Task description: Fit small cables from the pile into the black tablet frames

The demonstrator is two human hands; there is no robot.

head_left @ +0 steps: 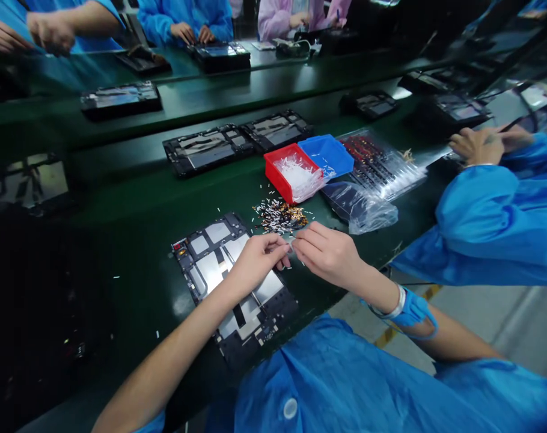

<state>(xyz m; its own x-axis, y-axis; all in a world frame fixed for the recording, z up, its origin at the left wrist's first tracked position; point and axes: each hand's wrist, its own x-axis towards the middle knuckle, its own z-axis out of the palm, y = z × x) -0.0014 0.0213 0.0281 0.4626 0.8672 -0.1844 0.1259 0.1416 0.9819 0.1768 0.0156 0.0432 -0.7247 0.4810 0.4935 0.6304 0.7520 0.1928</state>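
My left hand (pixel 262 255) is closed in a pinch over the right edge of an opened tablet (pixel 210 264), whose silvery inner parts face up. Close beside it, my right hand (pixel 325 249) also pinches with fingertips together. The two sets of fingertips almost meet, and whatever small thing they hold is too tiny to name. Just beyond them lies a loose pile of small black, white and gold parts (pixel 280 216). A red bin (pixel 296 171) full of little white strips stands behind the pile, against a blue bin (pixel 327 155) with a few strips inside.
A clear plastic bag (pixel 368 207) and a sheet of red and black wired parts (pixel 377 162) lie right of the bins. More opened tablets (pixel 205 147) rest farther back. A co-worker's blue sleeve (pixel 490 210) is close at right; other people sit across the green bench (pixel 133 228).
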